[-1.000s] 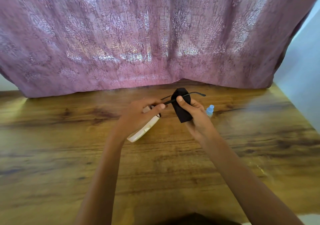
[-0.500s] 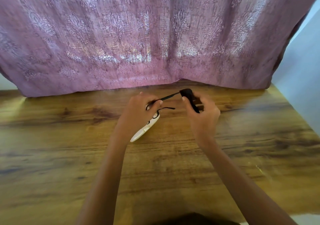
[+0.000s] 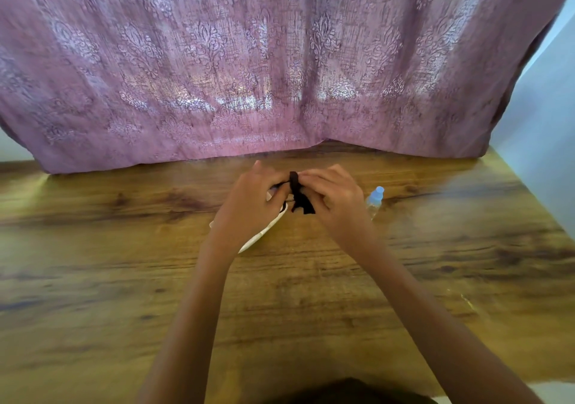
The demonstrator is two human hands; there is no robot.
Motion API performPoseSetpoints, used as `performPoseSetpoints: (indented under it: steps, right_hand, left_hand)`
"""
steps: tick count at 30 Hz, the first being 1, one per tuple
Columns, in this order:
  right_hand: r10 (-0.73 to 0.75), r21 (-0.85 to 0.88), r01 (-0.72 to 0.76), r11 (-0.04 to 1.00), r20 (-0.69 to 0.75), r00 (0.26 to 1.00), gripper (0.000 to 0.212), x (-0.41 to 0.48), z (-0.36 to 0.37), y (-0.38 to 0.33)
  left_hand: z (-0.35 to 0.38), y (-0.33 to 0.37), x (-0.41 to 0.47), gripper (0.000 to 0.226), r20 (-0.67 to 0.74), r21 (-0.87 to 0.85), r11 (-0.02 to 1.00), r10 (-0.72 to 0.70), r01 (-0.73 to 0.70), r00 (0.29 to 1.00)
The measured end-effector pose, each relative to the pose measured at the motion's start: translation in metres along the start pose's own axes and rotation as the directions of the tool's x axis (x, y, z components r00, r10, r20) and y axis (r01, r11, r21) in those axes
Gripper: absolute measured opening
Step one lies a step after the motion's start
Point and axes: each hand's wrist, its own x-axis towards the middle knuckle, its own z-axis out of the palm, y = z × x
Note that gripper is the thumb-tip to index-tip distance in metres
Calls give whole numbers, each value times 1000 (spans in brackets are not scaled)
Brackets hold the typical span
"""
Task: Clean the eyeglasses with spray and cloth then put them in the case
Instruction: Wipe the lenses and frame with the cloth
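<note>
— How many hands?
— Two: left hand (image 3: 249, 207), right hand (image 3: 337, 207).
— And things?
— One black cloth (image 3: 300, 201), one eyeglasses (image 3: 280, 185), mostly hidden, one white case (image 3: 258, 238), one spray bottle (image 3: 375, 200), one table (image 3: 124, 279), one curtain (image 3: 280, 61).

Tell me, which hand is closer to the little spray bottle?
Right. The right hand is just beside the spray bottle; the left hand is farther away, across the black cloth.

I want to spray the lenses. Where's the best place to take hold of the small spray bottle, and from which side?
Grip the spray bottle round its clear body, below the pale blue cap, probably from its right side: the narrow body suits a wrap, and the right hand, pinching the black cloth, crowds its left.
</note>
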Motion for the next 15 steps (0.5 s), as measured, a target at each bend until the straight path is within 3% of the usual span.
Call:
performPoseSetpoints:
  steps: [3, 6, 15]
  right_hand:
    - [-53, -90, 53, 995, 6, 999, 11, 7, -6, -1]
    - [-94, -136, 95, 986, 15, 995, 20, 12, -9, -5]
    - [-78, -135, 74, 988, -22, 997, 18, 12, -12, -8]
  left_hand:
    - [-1, 1, -2, 14, -37, 4, 1000, 27, -26, 999]
    - [-3, 3, 0, 15, -85, 1, 999, 38, -39, 996]
    - [-6, -4, -2, 19, -73, 124, 989, 92, -83, 993]
